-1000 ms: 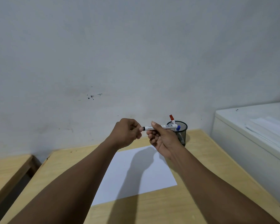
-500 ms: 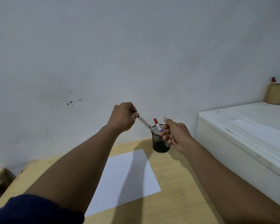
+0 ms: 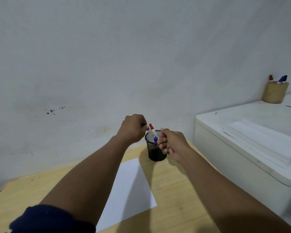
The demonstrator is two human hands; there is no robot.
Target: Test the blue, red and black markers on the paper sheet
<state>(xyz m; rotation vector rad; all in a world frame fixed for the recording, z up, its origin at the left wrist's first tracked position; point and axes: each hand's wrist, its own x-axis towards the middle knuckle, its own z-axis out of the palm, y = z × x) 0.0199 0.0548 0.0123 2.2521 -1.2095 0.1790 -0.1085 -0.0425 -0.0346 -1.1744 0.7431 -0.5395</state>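
Mesh cup [image 3: 155, 151] between hands, left hand [image 3: 133, 128] fingers pinching black marker [image 3: 149, 130]; right hand [image 3: 172, 143] fingers curled, grip unclear

The left grip [image 3: 134, 127] covers the top end of a marker over the mesh cup [image 3: 155, 152], so its cap colour cannot be told. The right grip [image 3: 170, 142] hides the cup's right rim. Beside the cup, the left forearm covers part of the paper sheet [image 3: 133, 185].
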